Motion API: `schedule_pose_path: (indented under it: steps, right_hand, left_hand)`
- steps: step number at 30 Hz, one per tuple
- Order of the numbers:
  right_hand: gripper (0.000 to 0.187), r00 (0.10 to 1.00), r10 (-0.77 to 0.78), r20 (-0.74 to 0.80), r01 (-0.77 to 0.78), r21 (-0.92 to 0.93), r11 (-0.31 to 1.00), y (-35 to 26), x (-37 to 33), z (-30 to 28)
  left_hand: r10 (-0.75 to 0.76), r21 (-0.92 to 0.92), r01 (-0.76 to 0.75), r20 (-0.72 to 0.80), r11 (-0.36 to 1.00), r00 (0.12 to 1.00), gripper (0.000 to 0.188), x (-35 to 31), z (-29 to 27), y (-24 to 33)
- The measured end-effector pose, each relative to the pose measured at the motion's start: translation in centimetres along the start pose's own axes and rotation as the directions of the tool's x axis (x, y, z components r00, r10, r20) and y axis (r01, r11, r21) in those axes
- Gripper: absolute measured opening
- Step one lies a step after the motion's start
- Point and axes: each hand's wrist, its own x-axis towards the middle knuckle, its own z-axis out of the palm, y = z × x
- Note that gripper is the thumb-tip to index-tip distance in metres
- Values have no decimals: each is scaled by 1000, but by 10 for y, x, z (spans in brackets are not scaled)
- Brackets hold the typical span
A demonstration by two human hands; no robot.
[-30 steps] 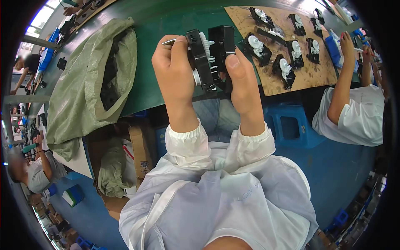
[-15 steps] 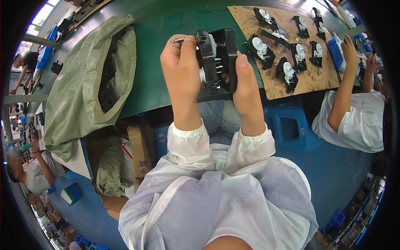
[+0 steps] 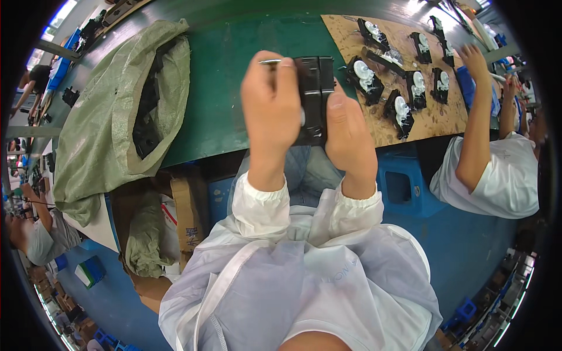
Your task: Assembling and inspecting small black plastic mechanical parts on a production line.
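Observation:
Both of my hands hold a black plastic gear housing [image 3: 316,102] above the near edge of the green table. My left hand [image 3: 269,117] is closed round its left side, and that side is mostly hidden behind the fingers. A thin shiny metal rod [image 3: 270,61] shows at the top of this hand, by the thumb and forefinger; its kind cannot be made out. My right hand [image 3: 352,134] grips the housing from the right, thumb laid against its face. A small bit of white shows at the housing's left edge.
On a brown board [image 3: 433,120] at right lie several black assemblies with white gears [image 3: 364,73]. A green woven sack [image 3: 111,117] with black parts lies on the green table [image 3: 216,88] at left. A co-worker's arm [image 3: 477,117] reaches in beside the board. A blue stool [image 3: 404,184] stands below.
The housing has come slightly down and right and turned, so the gap with white gears inside no longer shows. My hands moved with it. The co-worker's arm shifted left.

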Motion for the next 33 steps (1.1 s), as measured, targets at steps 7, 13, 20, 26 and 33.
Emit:
schedule_pose_path:
  steps: [7, 13, 20, 26, 33]
  right_hand:
    - [46, 984, -1, -179, -37, -210, 977, -6, 6, 14]
    - [55, 958, 219, -186, -274, -367, 889, 0, 57, 21]
    - [63, 942, 334, 22, -181, -807, 562, 42, 250, 59]
    - [54, 963, -89, -255, -154, -790, 593, 129, 296, 118]
    - [50, 936, -11, 351, 197, -501, 842, 70, 228, 164]
  left_hand:
    - [-101, -343, 153, 165, 927, 981, 18, 13, -6, -31]
    - [-153, -187, 195, 218, 963, 964, 28, 25, -49, -34]
    - [-56, 890, 40, -16, 455, 998, 28, 42, -188, -23]
    - [24, 965, 97, -105, 242, 994, 30, 63, -223, -39]
    - [258, 991, 20, 16, -135, 966, 20, 107, -197, -87]
